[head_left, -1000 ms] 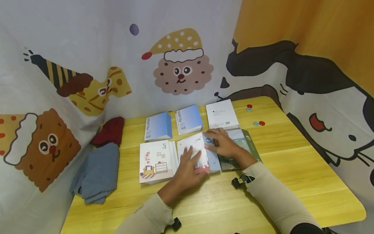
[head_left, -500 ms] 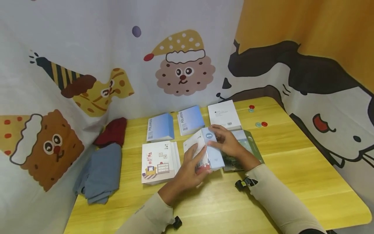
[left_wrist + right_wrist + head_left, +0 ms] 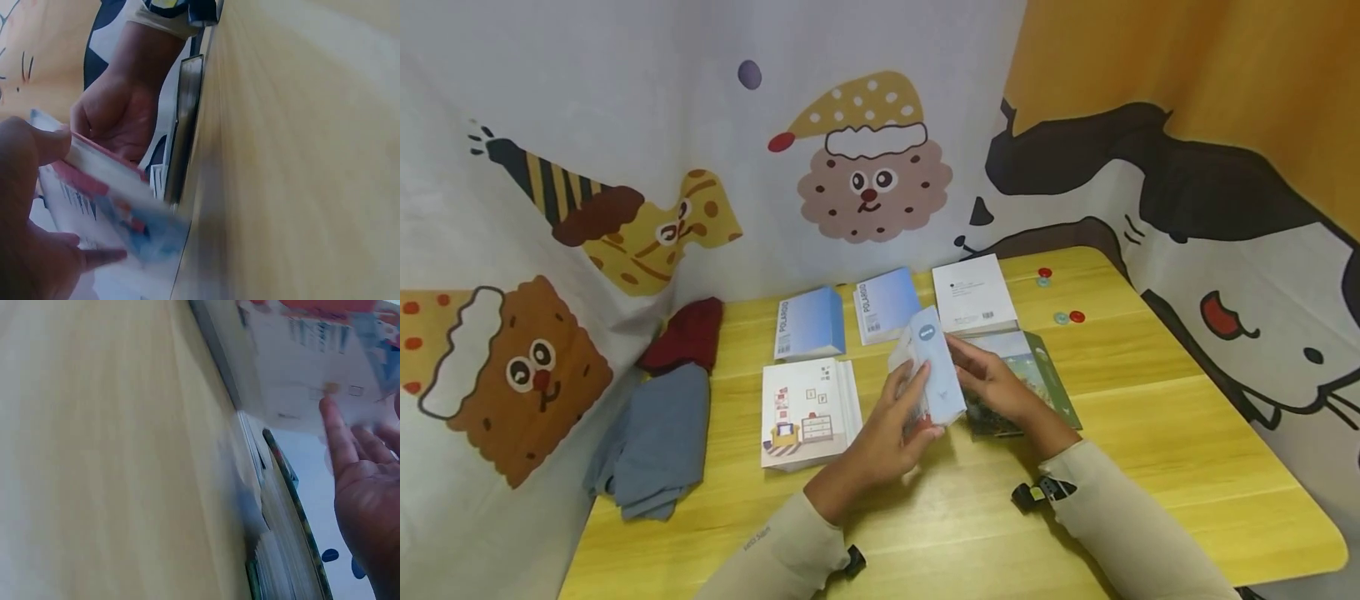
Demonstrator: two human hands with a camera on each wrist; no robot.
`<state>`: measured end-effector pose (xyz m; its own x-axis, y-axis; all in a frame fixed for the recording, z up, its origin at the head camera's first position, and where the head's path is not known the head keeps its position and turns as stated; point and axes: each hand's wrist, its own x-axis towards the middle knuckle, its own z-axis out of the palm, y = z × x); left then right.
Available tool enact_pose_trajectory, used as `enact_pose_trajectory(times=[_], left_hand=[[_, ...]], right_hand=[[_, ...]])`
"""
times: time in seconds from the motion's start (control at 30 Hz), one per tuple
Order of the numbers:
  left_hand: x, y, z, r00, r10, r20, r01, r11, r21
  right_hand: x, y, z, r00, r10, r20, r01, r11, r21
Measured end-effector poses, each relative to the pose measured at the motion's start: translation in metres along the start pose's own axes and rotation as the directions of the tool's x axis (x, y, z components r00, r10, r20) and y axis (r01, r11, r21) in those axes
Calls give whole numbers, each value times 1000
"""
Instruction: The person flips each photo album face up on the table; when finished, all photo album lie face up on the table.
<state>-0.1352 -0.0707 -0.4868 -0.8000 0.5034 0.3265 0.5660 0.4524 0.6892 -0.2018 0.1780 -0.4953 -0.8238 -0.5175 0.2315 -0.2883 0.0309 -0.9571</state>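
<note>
A thick book point(image 3: 942, 375) with a pale blue spine and illustrated white cover is raised and tilted above the table point(image 3: 1187, 475). My left hand point(image 3: 883, 425) pinches it, thumb at the lower edge and fingers on the cover, as the left wrist view also shows on the book point(image 3: 119, 219). On the far side, my right hand point(image 3: 1000, 387) has its fingers at the book. In the right wrist view a straight finger of the right hand point(image 3: 369, 487) touches the cover. Under the right hand lies a green-edged book point(image 3: 1045, 367) with a landscape cover.
Left of the hands lies a white book point(image 3: 808, 412) with a furniture drawing. Behind are two blue POLAROID books point(image 3: 811, 321) and a white book point(image 3: 973, 292). Red and pale buttons point(image 3: 1077, 317) lie right; folded grey-blue cloth point(image 3: 662, 442) and dark red cloth point(image 3: 688, 333) lie left.
The book has come up off the table and turned so that its blue spine faces up toward me. My right hand has shifted from its top to its far side.
</note>
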Motion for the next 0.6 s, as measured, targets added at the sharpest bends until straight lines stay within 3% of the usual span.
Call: enact_pose_trajectory(times=[0.2, 0.37, 0.6], left_hand=[[3, 5, -1, 1000, 15, -4, -16, 988, -154], [5, 9, -3, 1000, -19, -3, 17, 956, -293], [2, 7, -10, 996, -89, -31, 71, 923, -378]], right_hand=[[0, 3, 9, 995, -42, 90, 47, 998, -52], [4, 6, 14, 991, -105, 88, 116, 985, -131], [5, 0, 21, 990, -139, 30, 139, 907, -398]])
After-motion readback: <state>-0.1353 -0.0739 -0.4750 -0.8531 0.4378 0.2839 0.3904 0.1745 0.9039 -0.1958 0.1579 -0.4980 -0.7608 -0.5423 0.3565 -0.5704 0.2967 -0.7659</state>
